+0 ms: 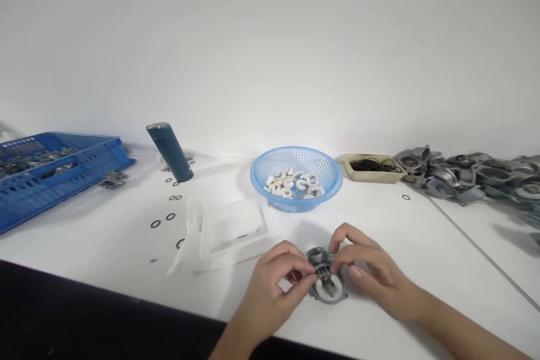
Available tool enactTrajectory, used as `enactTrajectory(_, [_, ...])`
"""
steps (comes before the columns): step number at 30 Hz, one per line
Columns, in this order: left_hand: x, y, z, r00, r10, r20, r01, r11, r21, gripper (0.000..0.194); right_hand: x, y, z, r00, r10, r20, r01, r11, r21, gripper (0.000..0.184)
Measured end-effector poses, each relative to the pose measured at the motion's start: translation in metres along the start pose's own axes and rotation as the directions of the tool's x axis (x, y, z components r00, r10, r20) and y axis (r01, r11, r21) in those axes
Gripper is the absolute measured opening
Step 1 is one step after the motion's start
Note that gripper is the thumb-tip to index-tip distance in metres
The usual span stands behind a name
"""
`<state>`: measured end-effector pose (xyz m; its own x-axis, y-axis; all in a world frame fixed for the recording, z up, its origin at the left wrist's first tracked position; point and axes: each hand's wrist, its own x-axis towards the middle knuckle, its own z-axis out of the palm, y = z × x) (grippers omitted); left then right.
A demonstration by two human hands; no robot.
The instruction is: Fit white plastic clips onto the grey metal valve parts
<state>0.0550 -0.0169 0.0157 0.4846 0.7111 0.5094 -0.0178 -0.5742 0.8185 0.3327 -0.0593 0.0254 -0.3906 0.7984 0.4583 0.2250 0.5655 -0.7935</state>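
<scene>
A round basket (291,204) stands on the counter (118,250), holding white, C-shaped pieces (287,183). Right of the basket are a shallow box (373,176) of thin black loops and, farther right, a heap of metal parts (464,174). A white tray (230,228) with clear plastic about it lies left of and nearer than the basket, close to the left hand (274,278). Well left of the basket are loose black rings (152,225), a tilted bottle (171,152) and a crate (54,191) of parts.

In front of the basket, on the near side, a metal part (316,256) lies between both hands. The left grip is nearly closed, thumb and forefinger together at its side; I cannot tell whether anything is pinched between them. The right hand (375,270) has its grip partly open, fingertips against the part's other side, thumb apart.

The part is dull grey, with a round collar, a white curved piece (319,291) and a brass-coloured bit inside. The basket is pierced blue plastic; the bottle is smooth, dark teal.
</scene>
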Motion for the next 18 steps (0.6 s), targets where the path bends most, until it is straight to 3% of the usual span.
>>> enactTrajectory(10, [-0.0007, 0.0006, -0.0002, 1.000, -0.012, 0.014, 0.013, 1.000, -0.011, 0.012, 0.0018, -0.0069, 0.0001, 0.999, -0.033, 0.016, 0.034, 0.998, -0.050, 0.030])
enactTrajectory(18, [-0.0024, -0.0013, -0.0009, 0.999, -0.038, 0.026, 0.039, 0.999, -0.015, 0.012, 0.0001, -0.0103, 0.0045, 0.998, -0.010, 0.065, 0.019, 0.990, -0.140, 0.073])
